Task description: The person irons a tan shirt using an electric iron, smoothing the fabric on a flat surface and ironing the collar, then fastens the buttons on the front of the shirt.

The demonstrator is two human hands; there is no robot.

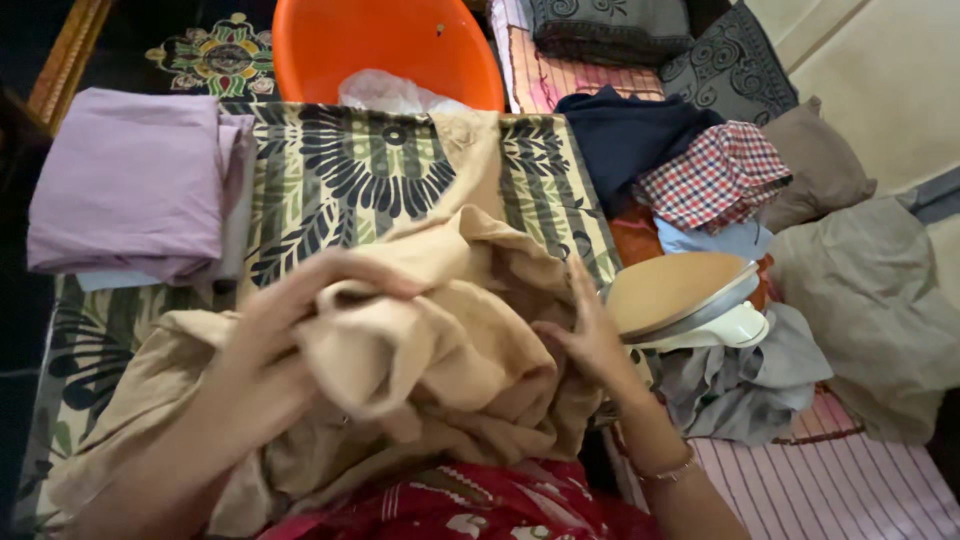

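The left hand (pixel 265 355) grips a bunched fold of the beige garment (pixel 450 330), its fingers (pixel 340 275) curled over the top of the bunch and pinching the cloth against the palm. The right hand (pixel 590 335) rests against the right side of the same garment, its fingers (pixel 580 285) extended, close together and pointing upward, pressed flat on the fabric rather than closed around it. The beige garment lies crumpled in the middle of the view, spread over a patterned cloth (pixel 350 175) printed in green, black and cream, with one strip of the garment running up toward the far edge of that cloth. Just to the right of the right hand, an iron (pixel 690 300) lies tilted on its side with its tan soleplate facing up, resting on grey fabric (pixel 740 390). A folded lilac stack (pixel 130 180) sits on the left end of the patterned cloth, well apart from both hands. Beyond the far edge stands an orange tub (pixel 390 45) with a clear plastic bag (pixel 385 92) at its near rim. To the right lies a pile of clothes, including a dark blue piece (pixel 625 135) and a red checked piece (pixel 715 175). A thin bracelet (pixel 665 470) circles the right wrist.
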